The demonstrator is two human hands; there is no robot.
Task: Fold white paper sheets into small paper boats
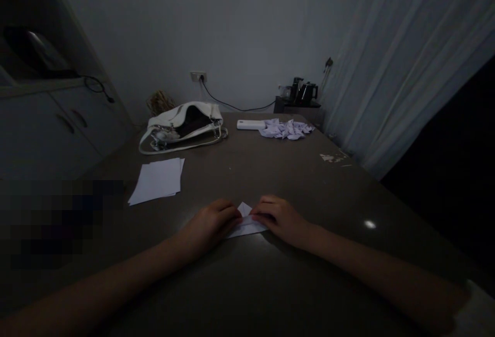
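the person is leaning both forearms over a dark table (294, 182) in a dim room. the left hand (211, 226) and the right hand (280, 218) are lying palm down on a small piece of white folded paper (247, 223), one at each side of it, fingertips almost meeting over its middle. the fingers of both hands are pressing flat on the paper rather than curling round it; a pointed flap of the paper is sticking up between the two hands, and a flat edge is showing below them toward the person.

taking the folded paper as the landmark: a loose stack of white sheets (158, 179) is lying beyond it and to its left, well apart. farther back on that side a white handbag (181, 125) is resting open on the table. straight beyond the paper, near the table's far edge, a heap of small folded white pieces (286, 129) is sitting just beside a white oblong object (250, 125). behind those, a dark kettle set (303, 92) is standing by the wall, next to a pale curtain (406, 68).
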